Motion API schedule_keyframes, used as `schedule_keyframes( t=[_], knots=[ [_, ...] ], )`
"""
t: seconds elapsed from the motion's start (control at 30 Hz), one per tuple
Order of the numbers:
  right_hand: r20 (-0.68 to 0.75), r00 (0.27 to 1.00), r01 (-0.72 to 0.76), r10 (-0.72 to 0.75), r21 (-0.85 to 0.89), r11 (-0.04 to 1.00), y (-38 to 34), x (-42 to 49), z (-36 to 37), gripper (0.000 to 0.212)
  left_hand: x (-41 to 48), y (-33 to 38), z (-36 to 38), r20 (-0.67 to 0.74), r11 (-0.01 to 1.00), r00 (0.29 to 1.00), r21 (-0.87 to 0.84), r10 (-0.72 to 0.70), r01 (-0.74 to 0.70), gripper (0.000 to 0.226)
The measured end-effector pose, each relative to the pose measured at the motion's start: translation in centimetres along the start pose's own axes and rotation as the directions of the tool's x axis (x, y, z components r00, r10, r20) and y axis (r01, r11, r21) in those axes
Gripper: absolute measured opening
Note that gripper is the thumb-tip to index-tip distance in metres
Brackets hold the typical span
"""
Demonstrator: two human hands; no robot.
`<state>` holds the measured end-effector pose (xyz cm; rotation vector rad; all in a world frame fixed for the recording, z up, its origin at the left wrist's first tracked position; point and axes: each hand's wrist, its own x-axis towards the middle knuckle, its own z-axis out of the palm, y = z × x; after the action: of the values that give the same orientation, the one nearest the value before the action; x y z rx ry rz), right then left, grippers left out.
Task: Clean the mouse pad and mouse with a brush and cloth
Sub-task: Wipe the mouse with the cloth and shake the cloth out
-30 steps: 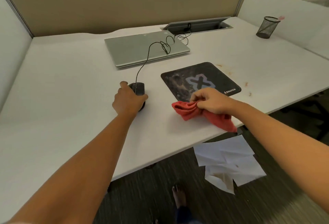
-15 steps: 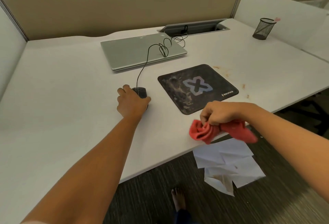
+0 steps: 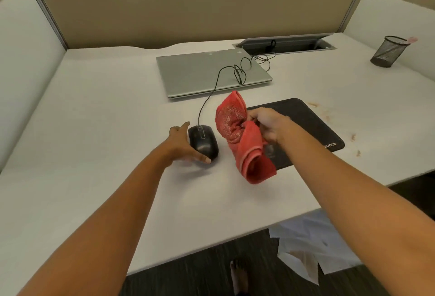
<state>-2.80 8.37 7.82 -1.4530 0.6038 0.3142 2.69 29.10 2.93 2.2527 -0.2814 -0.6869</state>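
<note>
A black wired mouse (image 3: 203, 141) lies on the white desk (image 3: 94, 131), left of the black mouse pad (image 3: 303, 119), which shows a smudged patch. My left hand (image 3: 180, 142) rests against the mouse's left side. Its fingers are spread and its thumb lies along the mouse's near edge. My right hand (image 3: 266, 126) grips a bunched red cloth (image 3: 237, 131) and holds it up above the desk, between the mouse and the pad. The cloth and my right hand hide the pad's left part. No brush is in view.
A closed silver laptop (image 3: 200, 72) lies behind the mouse, with the mouse cable looped over it into an open cable slot (image 3: 287, 45). A mesh pen cup (image 3: 388, 52) stands far right. Brown stains (image 3: 353, 136) mark the desk right of the pad. White papers (image 3: 306, 248) lie on the floor.
My right hand has lifted the red cloth from the desk's front edge up and left, next to the mouse. My left hand has slid off the top of the mouse to its left side and spread its fingers.
</note>
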Motion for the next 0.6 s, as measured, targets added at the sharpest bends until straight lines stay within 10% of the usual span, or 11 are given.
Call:
schedule_keyframes(
  t=[0.37,0.5,0.6],
  knots=[
    [-0.085,0.948,0.185,-0.306,-0.634,0.751,-2.5,5.5,5.5,0.028,0.9,-0.2,-1.4,0.122,0.993,0.988,-0.079,0.096,-0.087,0.106],
    [0.118,0.940,0.312,-0.320,-0.675,0.669,-2.0,5.5,5.9,0.088,0.8,0.0,-1.4,0.124,0.991,0.985,-0.062,0.122,-0.115,0.089],
    [0.175,0.897,0.359,-0.405,-0.824,0.439,-1.4,5.7,6.6,0.058,0.8,0.0,-1.4,0.117,0.992,0.986,-0.063,0.118,-0.111,0.088]
  ],
)
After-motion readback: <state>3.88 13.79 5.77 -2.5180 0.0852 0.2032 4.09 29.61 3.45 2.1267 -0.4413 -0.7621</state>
